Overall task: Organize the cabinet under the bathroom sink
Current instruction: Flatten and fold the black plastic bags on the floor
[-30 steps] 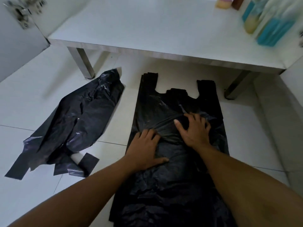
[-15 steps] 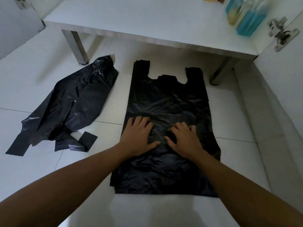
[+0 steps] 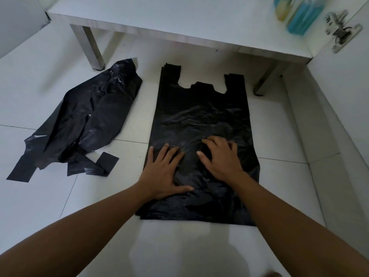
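Observation:
A stack of flat black plastic bags [image 3: 201,108] lies on the white tiled floor, handles pointing away from me. My left hand [image 3: 162,171] presses flat on its lower left part, fingers spread. On the bags' lower middle rests my right hand [image 3: 220,156], palm down, fingers slightly bent. A second, crumpled black bag [image 3: 87,118] lies on the floor to the left, apart from both hands.
A white cabinet shelf [image 3: 179,19] on metal legs [image 3: 93,48] spans the back. Blue and yellow bottles [image 3: 299,13] stand at its right end. An open cabinet door with a metal hinge [image 3: 341,33] is at the right; another door is at the far left.
Both hands have slid down the flat bags toward me, from the middle to the lower part, smoothing them. The view has tilted so the bags' bottom edge now shows.

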